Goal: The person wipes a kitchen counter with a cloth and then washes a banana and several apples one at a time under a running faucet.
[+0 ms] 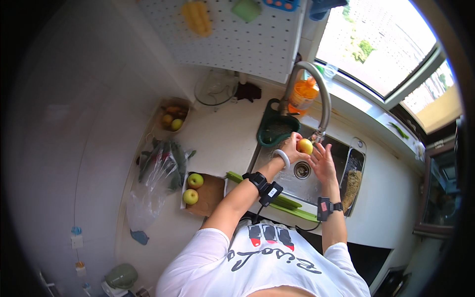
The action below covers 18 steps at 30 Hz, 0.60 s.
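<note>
A yellow-red apple (304, 147) is in my left hand (293, 148), gripped between thumb and fingers above the stainless steel sink (285, 185). Just right of the apple, my right hand (323, 161) is spread with its palm towards it, holding nothing. The curved metal faucet (328, 100) ends right above the hands, by the apple. Below them the round sink drain (302, 169) shows. Left of the sink, two green apples (190, 196) lie in an open cardboard box (209, 195).
A green strainer basket (264, 130) sits at the sink's upper left corner, an orange bottle (303, 95) behind the faucet. A plastic bag (159, 167) with greens and a container of fruit (174, 116) stand left. A green splash guard (293, 209) lines the sink's near edge.
</note>
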Each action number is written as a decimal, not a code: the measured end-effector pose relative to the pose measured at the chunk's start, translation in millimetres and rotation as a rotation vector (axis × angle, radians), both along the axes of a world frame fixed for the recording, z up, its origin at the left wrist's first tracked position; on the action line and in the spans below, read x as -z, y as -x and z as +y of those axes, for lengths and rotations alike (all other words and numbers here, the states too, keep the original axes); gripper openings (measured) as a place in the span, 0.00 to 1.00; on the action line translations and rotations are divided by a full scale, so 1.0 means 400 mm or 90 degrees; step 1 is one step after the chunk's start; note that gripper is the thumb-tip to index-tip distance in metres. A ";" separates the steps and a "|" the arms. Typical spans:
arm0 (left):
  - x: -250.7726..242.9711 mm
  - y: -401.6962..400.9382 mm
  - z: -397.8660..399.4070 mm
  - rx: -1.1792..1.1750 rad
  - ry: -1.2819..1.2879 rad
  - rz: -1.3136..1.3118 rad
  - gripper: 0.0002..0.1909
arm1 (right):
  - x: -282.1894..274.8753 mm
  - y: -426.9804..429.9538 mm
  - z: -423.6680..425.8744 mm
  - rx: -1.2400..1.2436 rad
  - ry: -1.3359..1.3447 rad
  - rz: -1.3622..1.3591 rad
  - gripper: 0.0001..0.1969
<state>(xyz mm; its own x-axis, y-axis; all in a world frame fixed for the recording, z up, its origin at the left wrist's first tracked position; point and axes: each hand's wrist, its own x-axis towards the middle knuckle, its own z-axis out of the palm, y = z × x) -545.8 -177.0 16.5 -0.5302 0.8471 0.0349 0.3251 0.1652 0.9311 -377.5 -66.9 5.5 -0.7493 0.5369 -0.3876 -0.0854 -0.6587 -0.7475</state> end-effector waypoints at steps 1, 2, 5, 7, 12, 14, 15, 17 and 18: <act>-0.021 0.014 -0.021 0.008 0.028 0.032 0.41 | 0.020 -0.015 0.010 -0.009 0.013 0.038 0.43; -0.035 0.024 -0.047 0.017 0.061 0.063 0.39 | 0.042 -0.028 0.020 -0.020 0.028 0.074 0.44; -0.020 0.104 -0.150 0.031 0.138 0.111 0.38 | 0.132 -0.051 0.011 -0.222 -0.254 -0.276 0.36; -0.001 0.189 -0.249 -0.010 0.169 0.109 0.38 | 0.160 -0.074 -0.015 -0.319 -0.354 -0.396 0.32; 0.065 0.495 -0.530 -0.353 0.165 -0.019 0.36 | 0.247 -0.151 -0.047 -0.203 -0.156 -0.367 0.29; 0.067 0.607 -0.615 -0.510 0.124 -0.120 0.32 | 0.270 -0.174 -0.045 -0.172 -0.126 -0.356 0.27; 0.064 0.651 -0.654 -0.586 0.098 -0.187 0.30 | 0.275 -0.184 -0.044 -0.161 -0.120 -0.353 0.26; 0.065 0.708 -0.707 -0.651 0.081 -0.311 0.27 | 0.269 -0.195 -0.046 -0.139 -0.116 -0.357 0.24; 0.077 0.731 -0.736 -0.655 0.081 -0.327 0.27 | 0.255 -0.188 -0.052 -0.134 -0.116 -0.362 0.24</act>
